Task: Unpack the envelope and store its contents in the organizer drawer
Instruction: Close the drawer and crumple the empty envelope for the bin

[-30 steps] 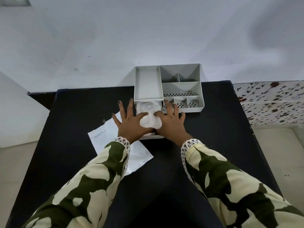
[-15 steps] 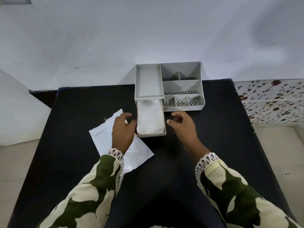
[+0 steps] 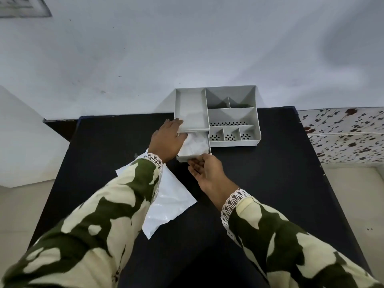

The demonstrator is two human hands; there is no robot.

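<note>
Black surface [image 3: 270,183] is seen spread across the view, and against the wall at its far edge the grey plastic organizer [image 3: 232,117] is set, its open compartments bare. From the organizer's left side the drawer [image 3: 194,155] is drawn out toward the person, and in it the contents [image 3: 196,145] are lodged: a white, crinkled bundle, judged light, soft and easily squashed, best pressed flat from above rather than pinched. Nearer the person, the white envelope [image 3: 166,206] is laid flat on the surface, partly covered by the left sleeve, looking thin, limp and slippery. The left hand [image 3: 167,140] is spread open with nothing gripped, its fingers laid over the organizer's left corner and the drawer's edge, as if bracing. The right hand [image 3: 204,168] is cupped loosely at the drawer's front lip, palm up, with nothing clearly held. For a clean close, the bundle would have to be kept below the tray above it; any raised fold could be caught. Nothing else is seen in the way.
</note>
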